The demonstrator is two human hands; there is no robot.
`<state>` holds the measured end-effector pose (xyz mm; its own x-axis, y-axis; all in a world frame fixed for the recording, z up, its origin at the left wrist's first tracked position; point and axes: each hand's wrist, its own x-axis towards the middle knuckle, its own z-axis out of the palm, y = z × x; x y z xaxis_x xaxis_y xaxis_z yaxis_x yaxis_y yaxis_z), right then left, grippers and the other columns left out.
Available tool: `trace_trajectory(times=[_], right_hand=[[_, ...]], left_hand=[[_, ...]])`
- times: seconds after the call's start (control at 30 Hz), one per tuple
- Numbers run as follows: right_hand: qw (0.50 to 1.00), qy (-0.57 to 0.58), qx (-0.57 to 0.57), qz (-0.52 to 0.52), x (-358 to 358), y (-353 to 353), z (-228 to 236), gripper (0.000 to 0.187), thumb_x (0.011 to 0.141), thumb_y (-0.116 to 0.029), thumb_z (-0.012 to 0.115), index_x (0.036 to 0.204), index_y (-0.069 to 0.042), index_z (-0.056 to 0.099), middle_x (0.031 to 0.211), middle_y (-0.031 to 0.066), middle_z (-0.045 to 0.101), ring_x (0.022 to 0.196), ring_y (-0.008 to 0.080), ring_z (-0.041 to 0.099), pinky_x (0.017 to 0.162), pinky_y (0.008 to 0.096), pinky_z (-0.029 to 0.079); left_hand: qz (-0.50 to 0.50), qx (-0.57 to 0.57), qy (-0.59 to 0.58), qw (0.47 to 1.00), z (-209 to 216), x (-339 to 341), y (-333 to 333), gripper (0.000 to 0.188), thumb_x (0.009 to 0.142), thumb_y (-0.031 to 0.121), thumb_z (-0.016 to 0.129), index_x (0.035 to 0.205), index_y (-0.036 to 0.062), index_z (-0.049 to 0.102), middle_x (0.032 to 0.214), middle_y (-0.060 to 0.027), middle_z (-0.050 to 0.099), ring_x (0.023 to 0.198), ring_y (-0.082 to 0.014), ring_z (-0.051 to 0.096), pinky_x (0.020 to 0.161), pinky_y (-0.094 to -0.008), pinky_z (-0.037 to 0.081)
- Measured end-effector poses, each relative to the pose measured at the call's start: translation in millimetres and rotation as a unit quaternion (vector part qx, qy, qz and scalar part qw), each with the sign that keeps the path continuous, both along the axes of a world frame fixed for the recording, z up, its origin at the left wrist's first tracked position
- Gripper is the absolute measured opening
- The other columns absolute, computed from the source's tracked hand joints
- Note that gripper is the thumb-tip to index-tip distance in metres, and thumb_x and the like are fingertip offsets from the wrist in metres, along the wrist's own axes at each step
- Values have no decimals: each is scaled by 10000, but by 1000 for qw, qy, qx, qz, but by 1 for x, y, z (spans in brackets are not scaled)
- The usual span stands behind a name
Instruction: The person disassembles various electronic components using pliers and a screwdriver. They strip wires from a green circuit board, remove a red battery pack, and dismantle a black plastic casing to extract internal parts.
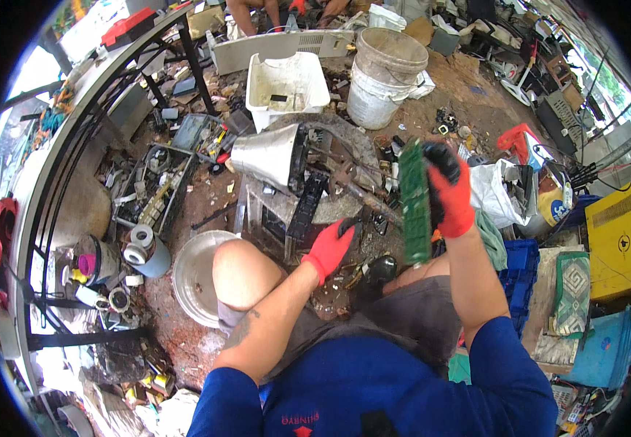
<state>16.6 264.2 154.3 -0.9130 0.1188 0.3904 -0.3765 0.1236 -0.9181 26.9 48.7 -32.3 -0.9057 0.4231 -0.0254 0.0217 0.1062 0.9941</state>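
Green circuit board (414, 204) is right of the silver housing (263, 155).
Right hand (452, 191) closes fingers on its edge; left hand (330, 251) half-curls, hold unclear. Board seems light, stiff, brittle: edges suit gripping.

1. You have a small, round, dark emblem (624, 242) on the yellow panel (612, 271).
2. Just left of that panel, a yellow-and-white container (549, 200) shows you part of its printed lettering.
3. Farther left of the panel, your blue shirt (410, 386) bears red lettering (299, 420).
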Motion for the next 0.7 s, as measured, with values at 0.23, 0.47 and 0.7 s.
trace_trajectory(times=[0.23,0.47,0.7], right_hand=[[996,57,-32,-54,-237,134,116,377,980,-302,547,1236,-27,584,1118,129,672,875,228,675,802,322,541],[988,-119,-21,-100,-234,157,45,352,984,-279,544,1243,-42,576,1076,144,676,859,230,675,712,364,557],[967,-158,196,31,-15,24,-76,326,924,-197,626,1193,-15,632,1079,97,682,987,164,626,891,313,488]], left_hand=[[-20,2,37,999,5,-6,15,372,983,217,543,1264,-25,563,1177,-169,664,1095,-230,619,954,-325,457],[31,45,-40,998,13,-7,-7,356,983,216,537,1263,-3,566,1143,-179,670,1071,-245,631,927,-333,467],[97,162,-137,973,22,-6,-17,340,1017,301,522,1211,36,612,1045,-4,654,920,-92,587,838,-254,479]])
